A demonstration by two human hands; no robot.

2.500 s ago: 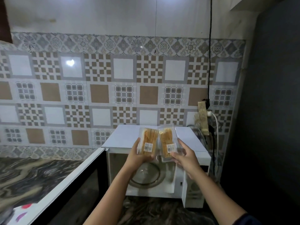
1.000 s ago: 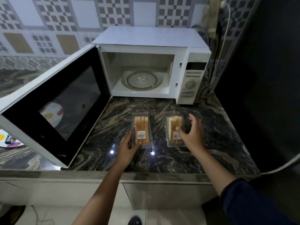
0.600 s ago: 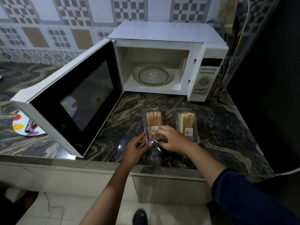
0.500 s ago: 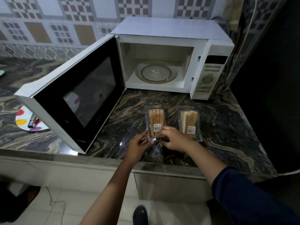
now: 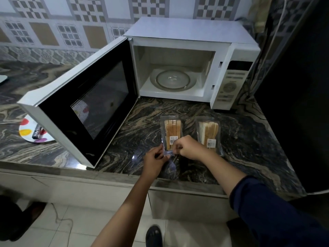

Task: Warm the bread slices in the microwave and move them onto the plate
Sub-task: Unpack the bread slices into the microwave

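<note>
Two clear plastic packs of sliced bread lie side by side on the dark marble counter in front of the microwave. My left hand [image 5: 154, 162] and my right hand [image 5: 187, 147] both pinch the near end of the left bread pack [image 5: 171, 131]. The right bread pack [image 5: 208, 133] lies untouched beside my right hand. The white microwave [image 5: 192, 41] stands open with a bare glass turntable [image 5: 173, 80] inside. A white plate [image 5: 28, 130] with coloured spots sits on the counter at the left, partly hidden behind the microwave door.
The open microwave door [image 5: 85, 106] swings far out to the left over the counter edge. A small metal object [image 5: 37, 133] lies on the plate. Cables [image 5: 274, 38] hang at the right of the microwave, next to a dark wall. My foot [image 5: 154, 236] shows on the tiled floor.
Both packs went from my raised hands down onto the counter. My right hand then left the right pack and joined my left hand at the near end of the left pack.
</note>
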